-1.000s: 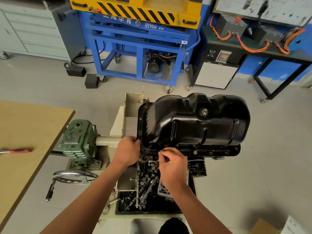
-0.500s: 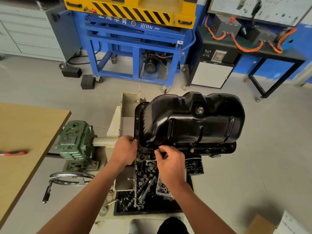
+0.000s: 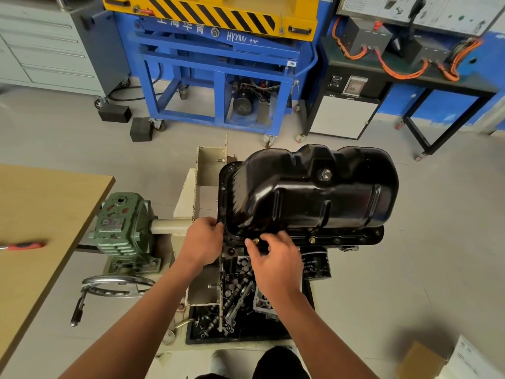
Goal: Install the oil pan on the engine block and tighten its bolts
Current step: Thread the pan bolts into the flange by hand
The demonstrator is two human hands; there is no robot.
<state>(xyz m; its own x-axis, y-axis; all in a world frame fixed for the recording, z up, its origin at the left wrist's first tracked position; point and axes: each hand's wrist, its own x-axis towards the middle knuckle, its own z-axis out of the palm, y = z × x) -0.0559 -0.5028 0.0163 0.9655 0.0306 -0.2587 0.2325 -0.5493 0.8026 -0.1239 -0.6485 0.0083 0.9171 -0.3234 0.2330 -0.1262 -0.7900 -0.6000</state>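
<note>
A glossy black oil pan (image 3: 314,192) sits upside down on the engine block (image 3: 341,239), which hangs on a cream stand. My left hand (image 3: 202,242) holds the pan's near left corner at the flange. My right hand (image 3: 273,258) pinches a small brass-coloured bolt (image 3: 256,240) at the front flange, near that corner. Another bolt (image 3: 312,239) sits further right in the front flange. The block's underside is hidden by the pan.
A tray of loose engine parts (image 3: 235,310) lies below the block. A green gearbox (image 3: 123,222) with a handwheel (image 3: 117,285) stands left. A wooden table (image 3: 41,214) carries a red-handled tool (image 3: 24,245). A blue press frame (image 3: 218,64) stands behind.
My right hand's fingers have shifted slightly on the bolt at the front flange. The left hand keeps its hold on the pan's corner. The camera has tilted a little.
</note>
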